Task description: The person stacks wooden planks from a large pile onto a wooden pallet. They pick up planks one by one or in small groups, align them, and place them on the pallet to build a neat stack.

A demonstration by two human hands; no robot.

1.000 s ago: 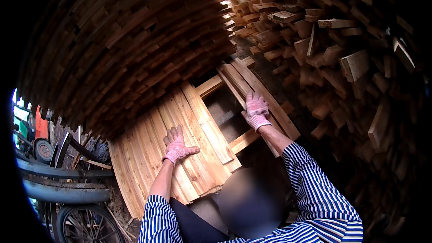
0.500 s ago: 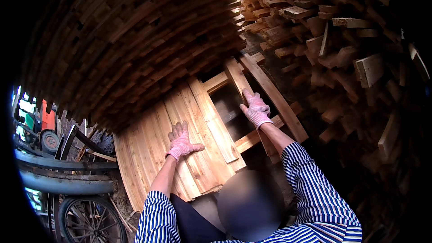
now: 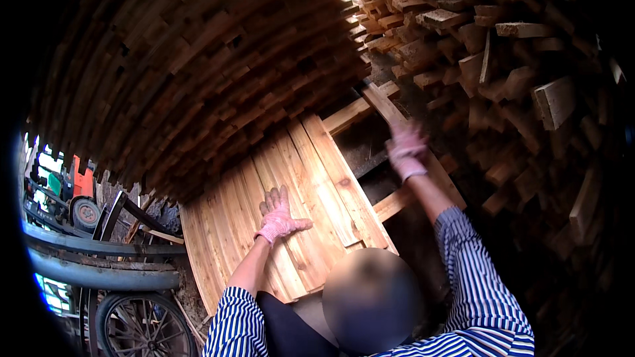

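Note:
Wooden boards (image 3: 264, 178) lie side by side in a panel in front of me. My left hand (image 3: 283, 217), in a pink work glove, rests flat on them with its fingers spread. To the right, my gloved right hand (image 3: 407, 149) is at a single outer board (image 3: 383, 100); motion smears its fingers, so its grip is unclear. That board lies across two wooden crosspieces, an upper one (image 3: 350, 116) and a lower one (image 3: 391, 205). A dark gap separates it from the panel's last board (image 3: 354, 192).
A tall stack of wood pieces (image 3: 198, 79) rises beyond the panel. On the right is a heap of wood offcuts (image 3: 509, 86). At left are a spoked wheel (image 3: 149, 330), a grey-blue metal tube (image 3: 106, 277) and a red vehicle (image 3: 83, 188).
The board that lay under my right hand now sits against the panel's right edge. My right hand has moved right to the outer board. My left hand stays flat on the panel.

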